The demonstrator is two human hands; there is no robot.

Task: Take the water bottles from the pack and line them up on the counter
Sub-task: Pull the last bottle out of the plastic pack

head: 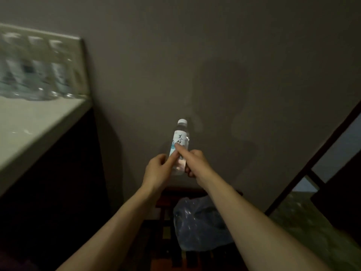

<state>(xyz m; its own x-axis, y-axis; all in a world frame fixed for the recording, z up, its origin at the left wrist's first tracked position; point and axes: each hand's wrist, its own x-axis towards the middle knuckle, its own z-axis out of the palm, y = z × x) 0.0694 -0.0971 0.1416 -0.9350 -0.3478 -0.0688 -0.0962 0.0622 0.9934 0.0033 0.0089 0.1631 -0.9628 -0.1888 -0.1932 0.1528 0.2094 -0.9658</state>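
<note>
The right hand's fingers [180,151] are curled round the lower body of a small clear plastic water bottle [180,142] with a white cap and a white label printed with dark characters; the forefinger lies stretched up along the label while the rest wrap the back, where they are mostly hidden. The right hand [192,163] therefore has a firm hold. The left hand [156,169] is at the bottle's lower left side, its fingers loosely bent, with one fingertip reaching across to touch the label just under the right forefinger. Whether the left hand truly clasps the bottle or only steadies it cannot be told from this view.

The bottle is held out in the air in front of a plain grey-brown wall, upright with its cap tilted slightly away, well apart from the pale counter [39,122] at the left. On that counter, near its far edge, stands a blurred row of clear bottles [37,75] of the same kind. Below the forearms lies a crumpled, bluish transparent plastic wrap [197,222] on a dark slatted wooden rack [168,249], most likely the opened pack.

The step in hand appears to be the carry: one bottle is out of the pack and not yet set down. The next move would call for swinging it left and standing it upright at the end of the row, close beside the last bottle without knocking it.
</note>
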